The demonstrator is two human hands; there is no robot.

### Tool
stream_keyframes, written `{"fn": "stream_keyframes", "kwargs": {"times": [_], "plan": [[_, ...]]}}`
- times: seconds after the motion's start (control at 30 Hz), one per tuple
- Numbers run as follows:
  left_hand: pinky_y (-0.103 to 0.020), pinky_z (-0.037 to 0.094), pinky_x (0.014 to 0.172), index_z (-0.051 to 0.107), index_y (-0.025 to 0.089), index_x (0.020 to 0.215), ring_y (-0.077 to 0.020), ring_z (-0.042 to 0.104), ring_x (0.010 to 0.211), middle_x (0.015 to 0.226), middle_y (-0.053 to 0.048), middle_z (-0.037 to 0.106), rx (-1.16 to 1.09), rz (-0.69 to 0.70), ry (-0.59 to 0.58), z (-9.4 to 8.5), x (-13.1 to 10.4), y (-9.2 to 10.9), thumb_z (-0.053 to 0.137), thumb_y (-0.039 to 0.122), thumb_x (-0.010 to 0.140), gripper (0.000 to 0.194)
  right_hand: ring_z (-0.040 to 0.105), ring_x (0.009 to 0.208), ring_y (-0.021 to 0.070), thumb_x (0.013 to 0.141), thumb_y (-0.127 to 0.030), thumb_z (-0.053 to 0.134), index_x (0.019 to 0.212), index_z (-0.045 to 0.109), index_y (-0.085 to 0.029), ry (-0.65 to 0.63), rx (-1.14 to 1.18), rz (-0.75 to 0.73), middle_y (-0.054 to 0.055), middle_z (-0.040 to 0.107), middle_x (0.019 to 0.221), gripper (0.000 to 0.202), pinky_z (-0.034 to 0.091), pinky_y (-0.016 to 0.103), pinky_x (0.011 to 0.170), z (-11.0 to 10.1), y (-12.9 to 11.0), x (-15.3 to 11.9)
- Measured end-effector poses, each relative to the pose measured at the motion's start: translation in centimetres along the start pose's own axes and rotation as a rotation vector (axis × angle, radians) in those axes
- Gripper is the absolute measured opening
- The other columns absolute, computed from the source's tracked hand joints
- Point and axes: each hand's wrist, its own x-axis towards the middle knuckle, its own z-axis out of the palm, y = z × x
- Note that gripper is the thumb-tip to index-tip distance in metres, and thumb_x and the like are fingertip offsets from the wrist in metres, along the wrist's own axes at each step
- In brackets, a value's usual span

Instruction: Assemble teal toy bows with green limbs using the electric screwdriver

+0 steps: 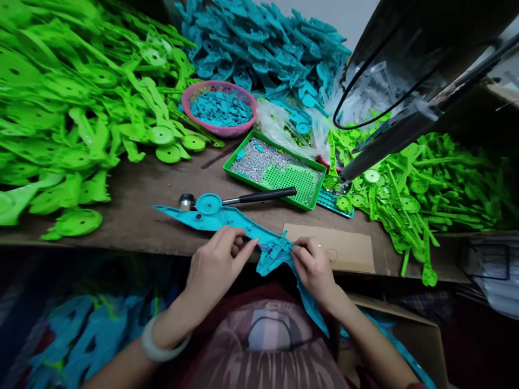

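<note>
A long blue plastic shell (239,219), shaped like a toy gun half with its ribbed inside upward, lies across the bench edge, its right end hanging over my lap. My left hand (219,265) grips its near edge at the middle, thumb and fingers bent together. On the other side of a raised cross-piece (279,246), my right hand (314,265) pinches the shell between thumb and fingers. Thin dark lines, perhaps wire, show inside the shell near my left thumb. A hammer (263,195) with a black handle rests just behind, partly covered by the shell's round disc (208,203).
A green tray (231,172) of small metal pieces stands behind the hammer, with a pink basket (186,108) of blue bits beyond. Green parts (81,102) heap left and right, blue parts (263,43) behind. A dark tool arm (385,140) slants down at right above cardboard (348,251).
</note>
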Motion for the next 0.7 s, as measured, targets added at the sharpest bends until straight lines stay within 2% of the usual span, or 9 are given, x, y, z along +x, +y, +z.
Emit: {"fn": "stream_keyframes", "kwargs": {"times": [0.1, 0.2, 0.3, 0.37, 0.43, 0.53, 0.63, 0.7], "plan": [[-0.027, 0.05, 0.067, 0.062, 0.018, 0.104, -0.016, 0.061, 0.069, 0.085, -0.002, 0.061, -0.096, 0.147, -0.031, -0.6, 0.5, -0.8, 0.059, 0.039, 0.097, 0.022, 0.06, 0.087, 0.0191, 0.098, -0.013, 0.049, 0.099, 0.068, -0.015, 0.038, -0.016, 0.01, 0.011, 0.063, 0.097, 0.019, 0.052, 0.031, 0.074, 0.6, -0.1, -0.5], [-0.029, 0.052, 0.075, 0.063, 0.017, 0.1, -0.0171, 0.063, 0.077, 0.088, -0.003, 0.062, -0.061, 0.282, -0.108, -1.2, 1.2, -0.5, 0.053, 0.028, 0.1, 0.015, 0.061, 0.088, 0.0185, 0.098, -0.014, 0.049, 0.101, 0.068, -0.017, 0.059, -0.025, 0.027, 0.011, 0.063, 0.098, 0.02, 0.052, 0.031, 0.075, 0.7, -0.2, -0.7], [-0.038, 0.052, 0.089, 0.066, 0.018, 0.094, -0.0242, 0.065, 0.098, 0.102, -0.009, 0.066, 0.054, 0.436, -0.12, -1.7, 2.1, 0.0, 0.05, 0.022, 0.1, 0.017, 0.06, 0.086, 0.0183, 0.098, -0.014, 0.049, 0.1, 0.068, -0.016, 0.054, -0.046, 0.015, 0.011, 0.064, 0.098, 0.019, 0.052, 0.031, 0.074, 0.6, -0.3, -0.6], [-0.045, 0.051, 0.098, 0.066, 0.019, 0.095, -0.0274, 0.063, 0.11, 0.113, -0.011, 0.068, 0.064, 0.529, -0.137, -1.7, 2.6, 0.1, 0.05, 0.018, 0.099, 0.016, 0.06, 0.086, 0.0186, 0.098, -0.014, 0.049, 0.1, 0.068, -0.016, 0.044, -0.048, 0.009, 0.011, 0.064, 0.097, 0.019, 0.052, 0.031, 0.074, 0.6, -0.3, -0.6], [-0.044, 0.051, 0.102, 0.064, 0.018, 0.101, -0.026, 0.064, 0.115, 0.115, -0.012, 0.07, 0.02, 0.594, -0.168, -1.3, 2.9, -0.1, 0.048, 0.014, 0.098, 0.017, 0.061, 0.087, 0.0192, 0.097, -0.013, 0.049, 0.1, 0.068, -0.015, 0.042, -0.047, -0.001, 0.011, 0.064, 0.096, 0.019, 0.052, 0.031, 0.074, 0.6, -0.4, -0.5], [-0.04, 0.056, 0.097, 0.061, 0.014, 0.102, -0.0244, 0.066, 0.111, 0.106, -0.013, 0.071, -0.015, 0.605, -0.147, -0.3, 2.8, -0.7, 0.046, 0.009, 0.096, 0.017, 0.06, 0.088, 0.02, 0.097, -0.013, 0.05, 0.102, 0.067, -0.015, 0.061, -0.044, -0.017, 0.012, 0.064, 0.096, 0.018, 0.052, 0.032, 0.074, 0.5, -0.4, -0.5], [-0.042, 0.057, 0.098, 0.06, 0.015, 0.092, -0.0251, 0.066, 0.112, 0.108, -0.015, 0.07, -0.039, 0.533, -0.101, 0.3, 2.4, -1.0, 0.045, 0.007, 0.094, 0.017, 0.059, 0.09, 0.0207, 0.096, -0.013, 0.052, 0.104, 0.067, -0.016, 0.053, -0.047, -0.058, 0.012, 0.064, 0.098, 0.017, 0.053, 0.033, 0.075, 0.0, -0.6, -0.5], [-0.042, 0.057, 0.099, 0.059, 0.017, 0.086, -0.0247, 0.066, 0.113, 0.11, -0.014, 0.069, -0.04, 0.502, -0.112, 0.1, 2.3, -1.0, 0.044, 0.007, 0.094, 0.019, 0.057, 0.09, 0.0212, 0.095, -0.013, 0.053, 0.104, 0.067, -0.015, 0.012, -0.056, -0.123, 0.012, 0.064, 0.098, 0.017, 0.052, 0.033, 0.075, -0.5, -0.8, -0.5]]}}
